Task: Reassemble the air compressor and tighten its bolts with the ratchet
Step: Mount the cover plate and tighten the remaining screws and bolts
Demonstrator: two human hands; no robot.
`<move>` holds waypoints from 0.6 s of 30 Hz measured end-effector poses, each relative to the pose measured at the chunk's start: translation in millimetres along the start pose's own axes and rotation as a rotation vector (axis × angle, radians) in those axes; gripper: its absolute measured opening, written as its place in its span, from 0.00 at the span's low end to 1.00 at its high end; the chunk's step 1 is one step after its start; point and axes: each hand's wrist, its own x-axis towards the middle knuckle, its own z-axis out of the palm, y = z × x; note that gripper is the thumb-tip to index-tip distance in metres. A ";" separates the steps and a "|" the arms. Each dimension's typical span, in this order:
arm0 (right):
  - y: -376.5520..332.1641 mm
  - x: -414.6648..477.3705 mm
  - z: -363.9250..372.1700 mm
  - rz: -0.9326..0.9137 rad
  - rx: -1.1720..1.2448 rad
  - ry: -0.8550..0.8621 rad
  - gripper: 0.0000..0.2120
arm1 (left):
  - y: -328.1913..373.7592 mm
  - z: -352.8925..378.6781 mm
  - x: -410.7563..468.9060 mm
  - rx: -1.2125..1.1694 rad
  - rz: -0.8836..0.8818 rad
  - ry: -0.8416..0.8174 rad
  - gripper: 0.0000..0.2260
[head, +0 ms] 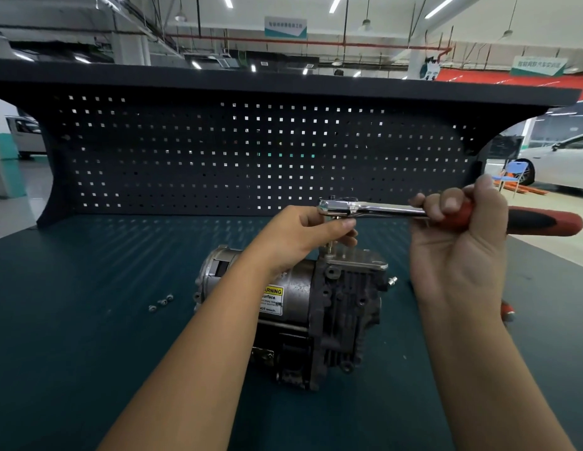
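The grey metal air compressor [316,307] lies on the dark green bench top, a yellow warning label on its round body and a flat cover plate [358,259] on top. My right hand [459,242] grips the red and black handle of the chrome ratchet [374,208], which is held level above the plate. My left hand [303,237] pinches the bit under the ratchet head with curled fingers; its lower end stands over a bolt at the plate's left corner. A bolt [392,280] sticks out of the compressor's right side.
Three small loose bolts [161,302] lie on the bench top [88,320] left of the compressor. A dark pegboard back wall [218,151] closes the far side of the bench. A red object [508,310] shows partly behind my right forearm.
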 end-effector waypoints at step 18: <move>-20.8 42.4 -58.3 0.445 0.670 0.551 0.16 | 5.2 -0.2 -0.6 0.111 -0.097 -0.001 0.25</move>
